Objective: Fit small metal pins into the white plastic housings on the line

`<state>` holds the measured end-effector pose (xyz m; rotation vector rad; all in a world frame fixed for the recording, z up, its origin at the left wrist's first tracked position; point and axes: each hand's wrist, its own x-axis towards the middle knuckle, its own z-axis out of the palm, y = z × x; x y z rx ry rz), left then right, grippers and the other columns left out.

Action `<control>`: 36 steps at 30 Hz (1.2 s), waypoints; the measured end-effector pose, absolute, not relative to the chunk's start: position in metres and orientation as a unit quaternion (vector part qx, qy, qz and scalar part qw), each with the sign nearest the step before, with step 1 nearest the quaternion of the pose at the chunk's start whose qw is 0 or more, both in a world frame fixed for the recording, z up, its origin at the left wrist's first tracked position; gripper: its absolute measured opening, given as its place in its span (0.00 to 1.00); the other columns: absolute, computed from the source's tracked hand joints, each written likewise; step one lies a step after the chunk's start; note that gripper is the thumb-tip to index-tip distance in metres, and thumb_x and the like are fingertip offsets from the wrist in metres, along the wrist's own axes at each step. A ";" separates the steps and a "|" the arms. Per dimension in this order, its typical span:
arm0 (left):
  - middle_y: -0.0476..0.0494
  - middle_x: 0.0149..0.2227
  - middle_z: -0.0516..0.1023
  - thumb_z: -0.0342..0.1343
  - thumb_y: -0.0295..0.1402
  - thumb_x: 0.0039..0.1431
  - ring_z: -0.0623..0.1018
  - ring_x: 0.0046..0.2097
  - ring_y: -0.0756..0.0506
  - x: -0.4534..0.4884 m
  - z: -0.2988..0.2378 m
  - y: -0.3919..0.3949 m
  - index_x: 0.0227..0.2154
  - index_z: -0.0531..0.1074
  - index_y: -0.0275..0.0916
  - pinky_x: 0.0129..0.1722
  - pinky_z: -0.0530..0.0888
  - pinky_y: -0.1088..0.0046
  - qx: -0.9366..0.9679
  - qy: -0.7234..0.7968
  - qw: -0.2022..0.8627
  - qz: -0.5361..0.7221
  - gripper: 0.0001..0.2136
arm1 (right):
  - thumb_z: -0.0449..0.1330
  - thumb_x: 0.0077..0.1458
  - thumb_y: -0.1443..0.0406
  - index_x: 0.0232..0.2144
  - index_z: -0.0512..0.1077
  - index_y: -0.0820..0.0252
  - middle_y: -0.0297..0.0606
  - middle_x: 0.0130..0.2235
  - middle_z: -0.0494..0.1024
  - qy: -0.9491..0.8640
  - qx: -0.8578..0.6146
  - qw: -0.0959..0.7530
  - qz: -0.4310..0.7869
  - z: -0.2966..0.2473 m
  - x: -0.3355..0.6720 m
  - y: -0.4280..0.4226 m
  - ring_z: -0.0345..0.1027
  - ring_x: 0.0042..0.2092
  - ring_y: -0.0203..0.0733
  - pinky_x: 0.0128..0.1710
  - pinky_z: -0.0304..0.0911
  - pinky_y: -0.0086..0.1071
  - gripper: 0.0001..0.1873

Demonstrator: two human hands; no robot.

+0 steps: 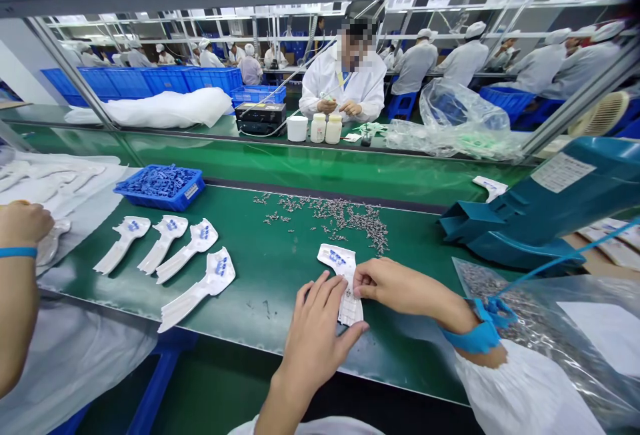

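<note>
The left hand (317,335) and right hand (395,286), fingers partly closed, pinch a white plastic blister card (336,263) on the green workbench (280,301); four similar cards (173,235) lie left of it.

The person wears loose white smock sleeves (525,391) and, on the right wrist (450,311), a wide blue anti-static strap (475,338) with a thin blue cord (550,263) running off it.
</note>
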<state>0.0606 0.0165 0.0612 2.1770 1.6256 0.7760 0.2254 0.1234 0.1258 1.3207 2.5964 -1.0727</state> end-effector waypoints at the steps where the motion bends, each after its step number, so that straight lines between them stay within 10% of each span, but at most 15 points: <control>1: 0.38 0.61 0.69 0.60 0.41 0.61 0.63 0.65 0.35 0.061 0.061 0.017 0.60 0.60 0.41 0.61 0.63 0.49 0.760 0.568 0.156 0.273 0.27 | 0.58 0.57 0.66 0.27 0.75 0.56 0.35 0.27 0.78 0.839 0.427 0.029 -0.334 0.127 0.225 0.124 0.69 0.32 0.42 0.30 0.54 0.31 0.08; 9: 0.41 0.59 0.71 0.63 0.42 0.59 0.63 0.66 0.34 0.061 0.064 0.020 0.59 0.62 0.43 0.60 0.64 0.49 0.754 0.571 0.184 0.268 0.28 | 0.61 0.54 0.69 0.32 0.68 0.57 0.35 0.30 0.78 0.812 0.466 0.056 -0.346 0.116 0.222 0.130 0.71 0.34 0.42 0.29 0.57 0.30 0.05; 19: 0.42 0.61 0.69 0.62 0.38 0.60 0.63 0.66 0.37 0.056 0.058 0.017 0.58 0.63 0.43 0.61 0.66 0.52 0.744 0.564 0.188 0.304 0.25 | 0.67 0.50 0.49 0.43 0.66 0.59 0.34 0.31 0.77 0.494 0.521 -0.200 -0.667 0.087 0.227 0.093 0.74 0.35 0.40 0.40 0.73 0.35 0.27; 31: 0.40 0.59 0.71 0.49 0.38 0.67 0.64 0.65 0.34 -0.034 0.071 -0.001 0.57 0.65 0.44 0.59 0.65 0.47 0.619 0.691 -0.066 0.368 0.18 | 0.65 0.57 0.59 0.32 0.77 0.64 0.44 0.35 0.82 0.534 0.495 -0.354 -0.586 0.092 0.216 0.207 0.76 0.38 0.42 0.39 0.72 0.31 0.12; 36: 0.39 0.52 0.78 0.48 0.44 0.65 0.74 0.55 0.31 -0.118 0.042 -0.013 0.52 0.72 0.42 0.49 0.74 0.48 0.587 0.752 -0.138 0.267 0.18 | 0.59 0.64 0.59 0.47 0.72 0.63 0.41 0.46 0.77 0.584 0.554 -0.413 -0.425 0.099 0.229 0.296 0.74 0.43 0.42 0.43 0.72 0.40 0.14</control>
